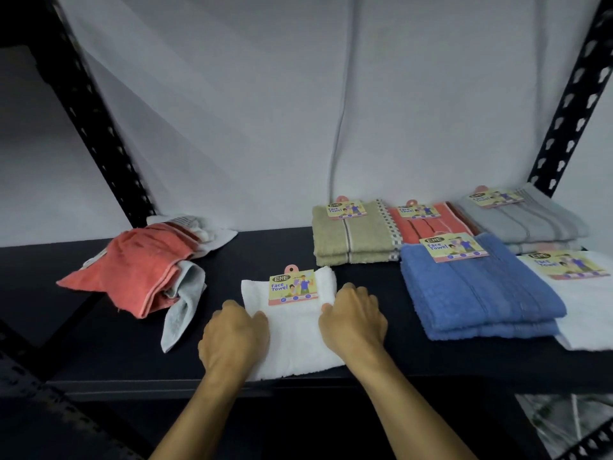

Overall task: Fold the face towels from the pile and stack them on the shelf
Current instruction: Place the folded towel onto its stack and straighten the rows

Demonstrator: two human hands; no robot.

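Observation:
A folded white face towel with a paper label lies on the black shelf near its front edge. My left hand grips the towel's left side, fingers curled over its edge. My right hand grips the right side the same way. To the left sits the unfolded pile: a coral towel over grey and white ones.
Folded labelled towels lie to the right: olive, coral, grey, blue and white. Black perforated uprights frame the shelf. A grey cloth hangs behind it.

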